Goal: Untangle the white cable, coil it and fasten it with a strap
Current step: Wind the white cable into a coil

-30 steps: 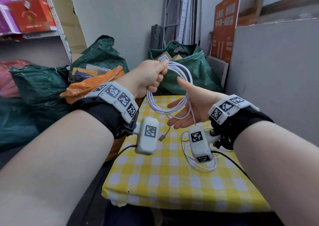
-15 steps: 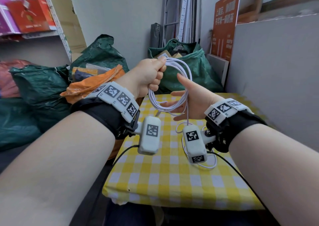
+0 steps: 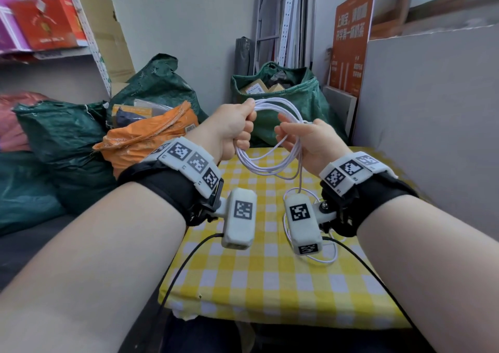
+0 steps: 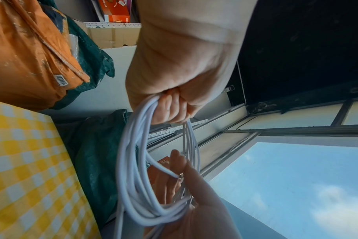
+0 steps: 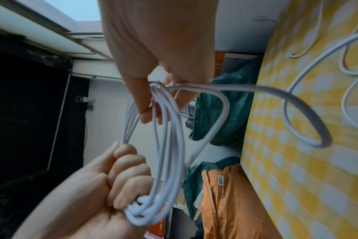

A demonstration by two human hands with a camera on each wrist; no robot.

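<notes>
Reference landmark: the table with the yellow-and-white checked cloth.

Nearest the camera, both forearms reach out over the near edge of the table, each carrying a wrist band with black-and-white markers. Below the right wrist, a slack tail of the white cable lies in loose loops on the cloth; a single strand rises from it to the hands.

Above the middle of the table, the left hand is closed in a fist around the top of the coiled cable, several turns bunched between its curled fingers. The coil hangs from that fist, clear of the cloth.

Just right of it, the right hand is closed on the opposite side of the coil, thumb and fingers pinching the strands. One second ago this hand was flat and palm-up beneath the coil, with the loops draped over it; half a second ago the fingers were beginning to rise. It is now higher and closer to the left hand. A cable end that hung free below the coil a second ago is no longer seen there.

Beyond the far edge of the table stand green sacks, an orange bag to the left, and an orange sign to the right.
</notes>
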